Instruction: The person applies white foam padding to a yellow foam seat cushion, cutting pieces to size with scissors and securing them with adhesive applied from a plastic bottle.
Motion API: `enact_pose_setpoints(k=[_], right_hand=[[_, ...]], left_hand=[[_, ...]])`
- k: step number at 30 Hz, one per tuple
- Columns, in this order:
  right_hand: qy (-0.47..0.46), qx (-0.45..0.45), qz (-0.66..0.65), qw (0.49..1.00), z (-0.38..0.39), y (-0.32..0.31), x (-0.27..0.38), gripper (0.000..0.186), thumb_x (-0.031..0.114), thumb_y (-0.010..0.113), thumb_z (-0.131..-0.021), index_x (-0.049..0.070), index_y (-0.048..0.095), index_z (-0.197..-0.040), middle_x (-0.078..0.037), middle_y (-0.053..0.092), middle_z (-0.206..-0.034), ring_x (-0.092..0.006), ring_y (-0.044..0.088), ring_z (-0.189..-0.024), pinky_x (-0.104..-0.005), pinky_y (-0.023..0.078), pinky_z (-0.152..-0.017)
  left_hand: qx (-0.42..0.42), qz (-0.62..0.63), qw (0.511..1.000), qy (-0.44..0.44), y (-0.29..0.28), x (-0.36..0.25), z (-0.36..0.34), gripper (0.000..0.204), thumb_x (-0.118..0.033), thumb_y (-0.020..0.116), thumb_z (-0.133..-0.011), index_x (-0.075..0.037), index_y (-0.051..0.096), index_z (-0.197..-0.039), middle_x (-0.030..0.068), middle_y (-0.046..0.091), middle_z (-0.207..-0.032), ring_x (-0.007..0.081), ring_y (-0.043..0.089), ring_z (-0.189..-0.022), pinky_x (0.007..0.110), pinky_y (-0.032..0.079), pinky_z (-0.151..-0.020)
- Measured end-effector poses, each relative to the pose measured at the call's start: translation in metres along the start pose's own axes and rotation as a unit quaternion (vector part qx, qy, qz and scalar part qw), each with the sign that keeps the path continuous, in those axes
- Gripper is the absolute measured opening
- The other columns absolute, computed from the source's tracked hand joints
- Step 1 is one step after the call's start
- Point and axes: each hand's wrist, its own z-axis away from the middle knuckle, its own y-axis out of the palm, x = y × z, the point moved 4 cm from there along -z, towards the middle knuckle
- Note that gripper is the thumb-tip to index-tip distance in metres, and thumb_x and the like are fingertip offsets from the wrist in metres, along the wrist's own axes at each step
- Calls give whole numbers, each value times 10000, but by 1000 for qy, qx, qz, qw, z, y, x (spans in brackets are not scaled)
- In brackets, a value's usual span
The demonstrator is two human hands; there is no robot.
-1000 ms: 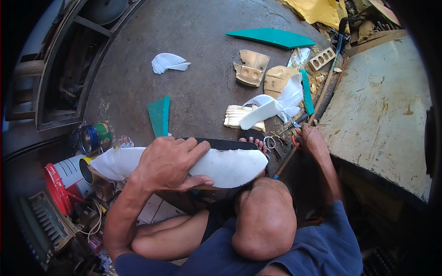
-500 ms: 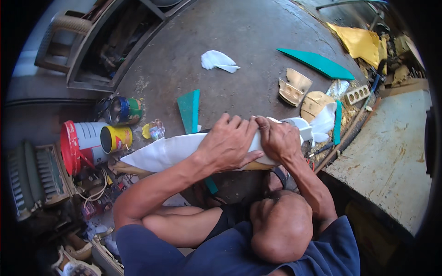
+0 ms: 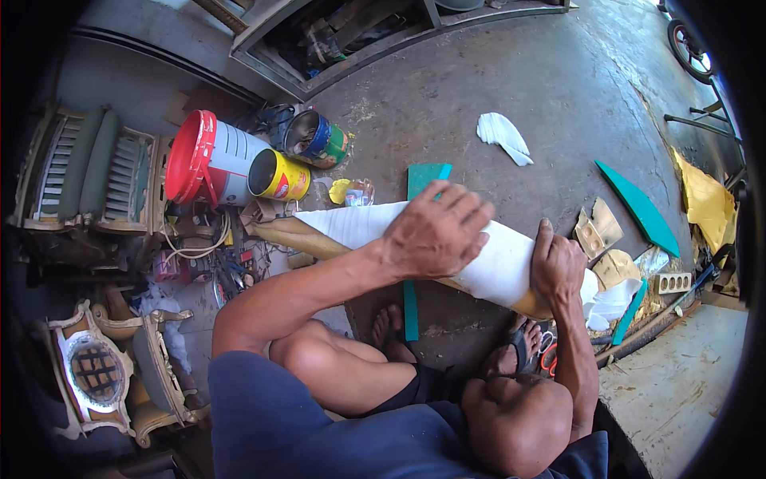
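Note:
Across the front of me lies a long wooden piece with a pale brown, tapered left end. A white foam sheet covers most of its upper side. My left hand is over the middle of the sheet, its fingers loosely bent and somewhat apart; whether the palm presses on the foam is hidden. Near the right end, my right hand grips the foam-covered piece, thumb pointing up along its far side. A green strip lies on the floor behind my left hand, and another green strip shows below the piece.
Left of the work stand a red-rimmed bucket, a yellow can and a blue-green can. Farther out lie a white scrap and a green board. Carved wooden frames are at lower left, a pale panel at right.
The view has swung left. My left hand has lifted and come away from my right hand, which now grips nearer the right end. More of the white foam shows between them.

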Motion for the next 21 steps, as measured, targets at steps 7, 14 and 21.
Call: enact_pose_setpoints(k=[7,14,21], right_hand=[[5,20,0,1000,-10,14,5,689,433,389,-1049,-49,690,-658,-331,621,-686,-499,646,-666,-559,509,-725],[8,31,31,999,-27,-5,15,732,496,351,-1054,-33,720,-707,-326,658,-751,-494,670,-753,-560,503,-805],[54,88,44,994,-55,5,19,736,550,296,-1061,8,777,-933,-335,684,-865,-506,671,-906,-538,497,-879]], left_hand=[[110,56,924,-362,-44,100,131,505,-406,417,-1074,6,699,-992,248,686,-884,443,665,-859,494,502,-760],[46,27,913,-405,-37,118,130,598,-341,416,-1043,51,671,-671,325,623,-692,504,653,-676,572,502,-687],[67,36,897,-435,-24,138,138,621,-396,428,-1027,97,687,-749,373,627,-780,544,654,-807,574,499,-801]])
